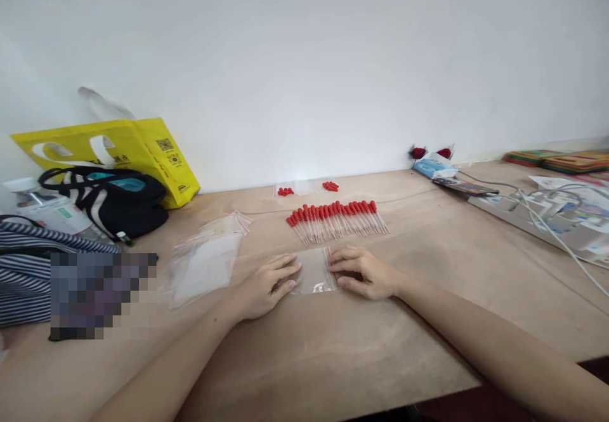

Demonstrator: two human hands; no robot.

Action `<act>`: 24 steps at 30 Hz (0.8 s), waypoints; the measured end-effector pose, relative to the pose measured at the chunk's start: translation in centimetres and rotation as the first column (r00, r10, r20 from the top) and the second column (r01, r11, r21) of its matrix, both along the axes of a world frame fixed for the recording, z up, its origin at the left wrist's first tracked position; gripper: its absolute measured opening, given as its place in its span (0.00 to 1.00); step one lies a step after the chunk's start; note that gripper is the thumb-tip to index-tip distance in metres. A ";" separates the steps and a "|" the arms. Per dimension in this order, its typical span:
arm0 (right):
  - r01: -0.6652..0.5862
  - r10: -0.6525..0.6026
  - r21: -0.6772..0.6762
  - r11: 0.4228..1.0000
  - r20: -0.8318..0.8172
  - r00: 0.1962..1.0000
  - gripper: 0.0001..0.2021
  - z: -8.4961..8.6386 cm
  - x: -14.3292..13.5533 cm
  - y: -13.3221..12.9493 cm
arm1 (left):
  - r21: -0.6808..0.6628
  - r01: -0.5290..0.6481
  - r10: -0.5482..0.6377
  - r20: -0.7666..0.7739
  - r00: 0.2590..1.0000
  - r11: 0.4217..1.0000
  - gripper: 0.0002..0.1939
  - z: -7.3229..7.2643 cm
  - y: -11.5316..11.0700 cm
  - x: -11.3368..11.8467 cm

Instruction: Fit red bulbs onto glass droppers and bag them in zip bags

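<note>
Clear bag flat between our grips.
It seems light, limp and slippery, best pinched at the red-lined edge; our left grip and right grip touch its sides, fingers loosely parted, red-topped tubes beyond.

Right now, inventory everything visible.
clear bag: one, transparent, centre
loose bags: several, clear, left
thin tubes: many, clear, red-topped, centre
red clusters: two, red, on clear plastic, back
yellow bag: one, yellow, left
black bag: one, black, left
bottle: one, whitish, left
cloth: one, dark striped, left
vial: one, dark, left
blurred item: one, indistinct, left
flowers: two, red, right
pack: one, blue, right
flat item: one, dark, right
power strip: one, white, right
cables: several, pale, right
papers: several, pale, right
stacked items: several, multicoloured, right
table: one, tan, beneath
wall: one, white, behind
left hand: one, bare, clear bag's left
right hand: one, bare, clear bag's right
</note>
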State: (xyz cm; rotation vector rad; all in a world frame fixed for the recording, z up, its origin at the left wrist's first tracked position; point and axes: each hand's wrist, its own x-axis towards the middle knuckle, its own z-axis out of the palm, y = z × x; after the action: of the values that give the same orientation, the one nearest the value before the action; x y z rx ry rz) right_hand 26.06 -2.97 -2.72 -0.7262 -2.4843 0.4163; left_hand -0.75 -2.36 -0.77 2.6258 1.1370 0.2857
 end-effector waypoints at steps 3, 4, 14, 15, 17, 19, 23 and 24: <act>0.027 -0.027 0.001 1.000 0.026 0.999 0.22 -0.1 0.0 -0.1 | -0.029 -0.032 0.032 -0.002 0.999 0.999 0.20 0.0 0.0 0.0; 0.078 -0.078 0.011 0.997 0.026 0.997 0.24 -0.2 -0.1 -0.1 | -0.024 -0.083 0.084 0.012 0.996 0.996 0.20 0.0 0.0 0.0; 0.227 -0.226 0.043 0.973 -0.028 0.974 0.23 -1.1 0.1 0.6 | -0.384 -0.437 0.580 0.481 0.657 0.813 0.25 -0.4 0.6 0.4; 0.215 -0.213 0.047 0.975 -0.045 0.976 0.23 -1.1 0.1 0.6 | -0.407 -0.429 0.589 0.486 0.646 0.806 0.24 -0.3 0.6 0.4; 0.184 -0.181 0.046 0.982 -0.065 0.981 0.21 -1.1 0.1 0.7 | -0.445 -0.404 0.593 0.473 0.651 0.799 0.23 -0.1 0.6 0.4; 0.152 -0.150 0.032 0.988 -0.070 0.986 0.19 -1.1 0.1 0.7 | -0.446 -0.404 0.589 0.440 0.678 0.799 0.22 0.1 0.7 0.3; 0.115 -0.114 0.012 0.993 -0.073 0.991 0.16 -1.1 0.0 0.7 | -0.019 -0.532 0.508 0.328 0.796 0.846 0.15 0.6 0.6 -0.1; 0.108 -0.107 0.012 0.994 -0.075 0.991 0.16 -1.0 0.0 0.7 | 0.150 -0.527 0.472 0.292 0.832 0.837 0.14 0.7 0.5 0.0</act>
State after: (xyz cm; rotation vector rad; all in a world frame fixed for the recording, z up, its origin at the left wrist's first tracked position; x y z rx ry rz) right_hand 26.07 -2.26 -3.76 -0.8187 -2.3641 0.3763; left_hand -0.76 -1.89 -0.05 2.3201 1.7788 0.8656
